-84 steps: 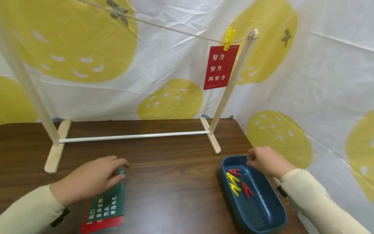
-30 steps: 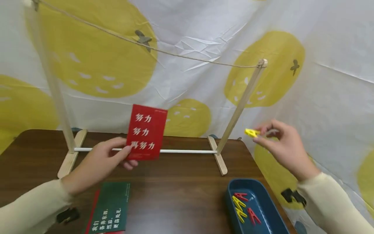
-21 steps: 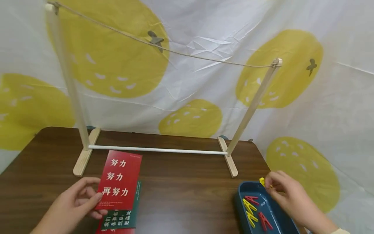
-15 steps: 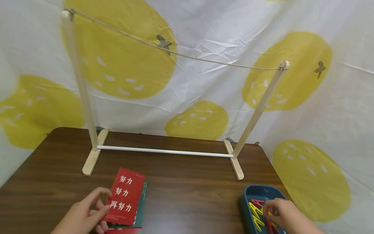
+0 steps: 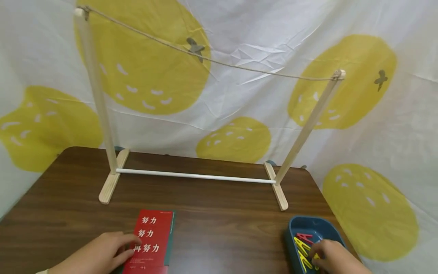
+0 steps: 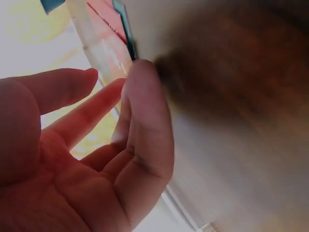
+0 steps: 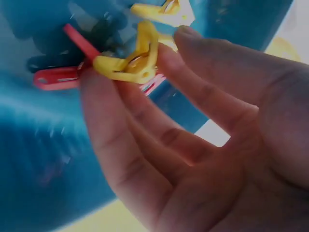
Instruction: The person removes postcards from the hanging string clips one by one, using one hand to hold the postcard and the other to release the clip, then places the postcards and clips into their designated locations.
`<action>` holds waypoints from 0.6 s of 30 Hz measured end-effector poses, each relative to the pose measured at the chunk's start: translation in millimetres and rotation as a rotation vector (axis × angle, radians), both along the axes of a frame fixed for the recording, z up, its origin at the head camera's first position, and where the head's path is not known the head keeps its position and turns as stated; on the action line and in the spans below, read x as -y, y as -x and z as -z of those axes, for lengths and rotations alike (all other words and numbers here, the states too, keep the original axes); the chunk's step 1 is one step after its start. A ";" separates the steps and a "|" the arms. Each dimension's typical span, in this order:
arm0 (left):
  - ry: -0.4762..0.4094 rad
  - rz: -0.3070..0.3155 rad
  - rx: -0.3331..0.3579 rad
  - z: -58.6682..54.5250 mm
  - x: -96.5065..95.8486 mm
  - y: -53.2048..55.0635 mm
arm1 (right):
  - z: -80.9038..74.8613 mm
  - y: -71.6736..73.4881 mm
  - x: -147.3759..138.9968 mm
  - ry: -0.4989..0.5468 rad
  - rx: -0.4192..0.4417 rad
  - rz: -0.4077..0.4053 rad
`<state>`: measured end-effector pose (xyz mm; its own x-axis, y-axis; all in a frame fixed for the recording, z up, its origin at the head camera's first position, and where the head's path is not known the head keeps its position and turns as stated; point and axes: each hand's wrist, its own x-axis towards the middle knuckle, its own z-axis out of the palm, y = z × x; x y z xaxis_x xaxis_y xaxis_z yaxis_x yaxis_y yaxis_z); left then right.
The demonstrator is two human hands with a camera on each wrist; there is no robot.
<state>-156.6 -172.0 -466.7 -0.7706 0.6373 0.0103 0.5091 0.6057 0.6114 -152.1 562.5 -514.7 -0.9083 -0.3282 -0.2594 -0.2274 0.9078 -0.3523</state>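
A red card (image 5: pixel 155 230) with white characters lies on top of a stack of cards at the table's front left, a green card (image 5: pixel 169 247) showing along its right side. My left hand (image 5: pixel 102 251) is at the red card's left edge, thumb and fingers apart in the left wrist view. At the right, my right hand (image 5: pixel 333 257) reaches into a blue tray (image 5: pixel 291 243). A yellow clothespin (image 7: pixel 140 65) lies at its loosely bent fingertips, with the thumb spread away. Yellow clothespins (image 5: pixel 302 249) and a red clothespin (image 5: pixel 304 238) lie beside that hand.
Behind the hands stands a wooden frame with a left post (image 5: pixel 97 91), a right post (image 5: pixel 306 131) and a white crossbar (image 5: pixel 195 176). A bare string (image 5: pixel 219 62) sags between the post tops. A lemon-print cloth (image 5: pixel 232 99) hangs behind the brown table (image 5: pixel 219 228).
The red card has come off the string, carried by my left hand down onto the stack. My right hand has brought its yellow clothespin into the tray and let it go.
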 end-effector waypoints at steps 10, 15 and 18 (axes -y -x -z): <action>0.019 -0.006 0.049 -4.2 -0.6 0.4 | -20.5 -10.0 26.3 -0.093 -0.120 -0.097; -0.002 0.021 0.042 -3.9 0.5 2.9 | -70.6 -30.4 86.4 -0.088 -0.184 -0.163; -0.005 0.026 0.014 -9.5 -0.7 3.1 | -88.0 -38.7 105.4 -0.129 -0.112 0.002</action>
<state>-159.7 -171.3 -457.2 -0.7541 0.6567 0.0023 0.5155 0.5899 0.6215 -113.4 457.1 -426.7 -0.9344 -0.2972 -0.1965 -0.2571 0.9443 -0.2055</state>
